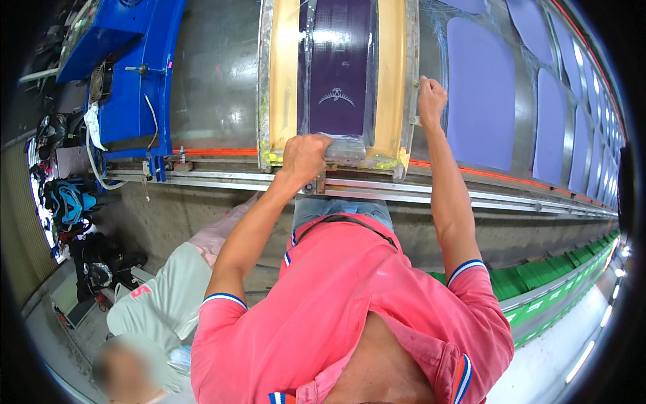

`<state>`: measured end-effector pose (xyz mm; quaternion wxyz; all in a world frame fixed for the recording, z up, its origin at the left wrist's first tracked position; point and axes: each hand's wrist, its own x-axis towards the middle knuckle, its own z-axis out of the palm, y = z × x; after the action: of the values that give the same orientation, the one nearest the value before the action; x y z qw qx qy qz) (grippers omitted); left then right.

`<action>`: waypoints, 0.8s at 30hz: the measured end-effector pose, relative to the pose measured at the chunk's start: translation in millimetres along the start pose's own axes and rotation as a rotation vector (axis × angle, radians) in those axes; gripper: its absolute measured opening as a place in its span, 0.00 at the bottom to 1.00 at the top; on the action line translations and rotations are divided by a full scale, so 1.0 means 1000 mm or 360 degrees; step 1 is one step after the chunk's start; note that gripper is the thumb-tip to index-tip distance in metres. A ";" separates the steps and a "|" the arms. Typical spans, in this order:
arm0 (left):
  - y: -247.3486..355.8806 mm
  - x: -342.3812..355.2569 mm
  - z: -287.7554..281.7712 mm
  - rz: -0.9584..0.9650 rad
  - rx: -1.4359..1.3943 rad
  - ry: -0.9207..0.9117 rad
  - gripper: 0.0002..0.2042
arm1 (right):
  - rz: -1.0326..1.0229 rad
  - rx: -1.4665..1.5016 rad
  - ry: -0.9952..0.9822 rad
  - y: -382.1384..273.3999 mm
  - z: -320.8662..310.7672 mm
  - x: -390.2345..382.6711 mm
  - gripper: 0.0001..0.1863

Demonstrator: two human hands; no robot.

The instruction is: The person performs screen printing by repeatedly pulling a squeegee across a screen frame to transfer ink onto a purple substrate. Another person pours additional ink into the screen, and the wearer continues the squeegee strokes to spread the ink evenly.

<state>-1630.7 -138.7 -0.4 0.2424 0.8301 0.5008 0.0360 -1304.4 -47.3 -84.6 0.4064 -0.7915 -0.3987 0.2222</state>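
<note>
A long screen printing frame [265, 87] lies across the table in front of me, its edges smeared with yellow-green. Its mesh has tan side bands around a dark purple middle [336, 67], which carries a pale crescent-shaped design [336, 98]. My left hand [306, 160] is closed on the frame's near edge, left of its middle, beside a translucent greyish strip [346, 147]. At the frame's right side my right hand [432, 101] is curled closed against the rim. Its fingers hide the exact grip point.
Lavender fabric panels [480, 94] lie on the table to the right. Blue machinery [131, 101] stands at the left. A metal rail [417, 190] and an orange strip [222, 152] run along the near edge. Another person [161, 296] is close behind on my left.
</note>
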 end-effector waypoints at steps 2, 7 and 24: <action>0.001 -0.007 0.004 0.0071 -0.0034 0.0021 0.16 | -0.0006 -0.0079 0.0019 0.003 0.002 0.005 0.19; -0.005 -0.016 0.038 0.0246 -0.0028 0.0267 0.07 | 0.0054 -0.0296 -0.0028 0.001 0.007 0.013 0.18; -0.095 0.388 -0.100 0.0213 0.0417 0.0306 0.11 | -0.1429 -0.0380 -0.0222 -0.169 0.106 0.162 0.14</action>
<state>-1546.3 263.5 -25.0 0.0802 0.8789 0.4656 0.0657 -1357.7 193.0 -10.5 0.3406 -0.5652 -0.7507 0.0296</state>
